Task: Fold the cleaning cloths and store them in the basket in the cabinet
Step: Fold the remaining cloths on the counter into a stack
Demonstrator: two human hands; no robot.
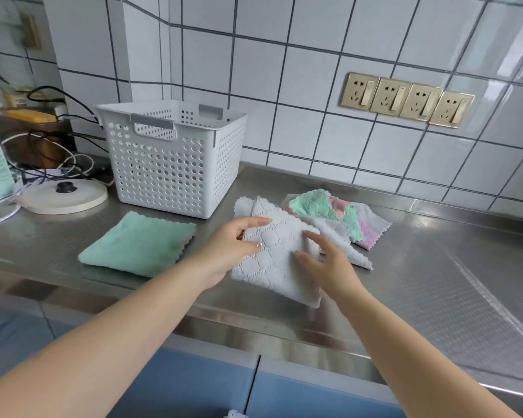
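Note:
A folded grey cloth point(280, 260) lies on the steel counter point(435, 267) in front of me. My left hand point(233, 245) grips its left edge, thumb on top. My right hand point(323, 260) rests on its right side with fingers spread. To the left lies a folded green cloth point(139, 244), flat and untouched. Behind the grey cloth sits a loose pile of green, pink, grey and purple cloths point(338, 215). A white perforated basket point(172, 158) stands at the back left of the counter; I cannot see into it.
A round white appliance base point(64, 196) and tangled cables point(52, 167) sit left of the basket. Four brass wall sockets point(405, 99) are on the tiled wall. Blue cabinet doors point(254, 393) run below the counter's front edge.

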